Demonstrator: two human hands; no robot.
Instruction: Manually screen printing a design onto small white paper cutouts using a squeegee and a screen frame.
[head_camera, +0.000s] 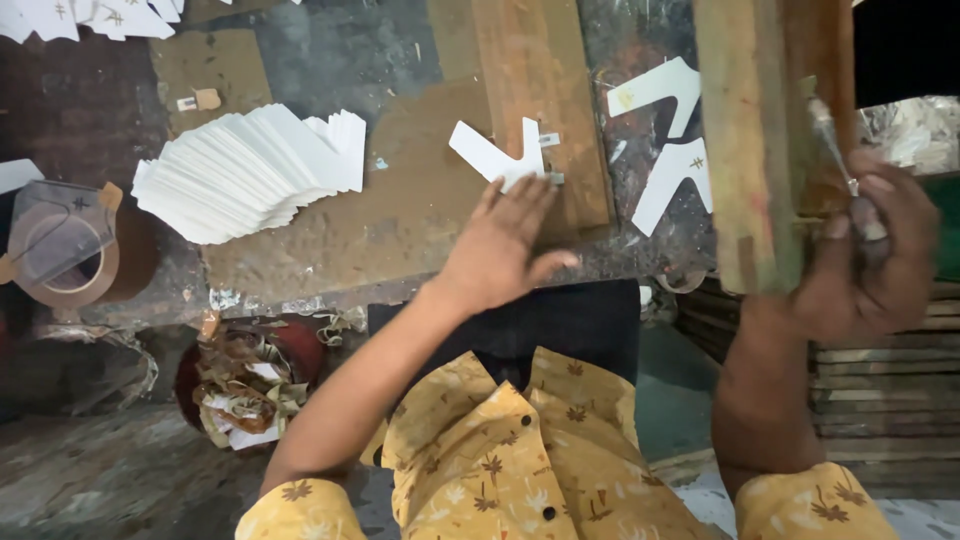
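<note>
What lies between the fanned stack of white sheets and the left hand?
In the head view, only bare brown board lies between the white stack and the left hand.

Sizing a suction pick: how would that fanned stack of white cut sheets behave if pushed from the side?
The stack of white sheets is already splayed, so it probably shears and slides apart rather than moving whole. Single sheets look thin: likely light and floppy.

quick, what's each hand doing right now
Left hand: open, flat, fingertips on a white Y-shaped card cutout.
Right hand: closed around a thin metal tool beside a wooden block.
</note>
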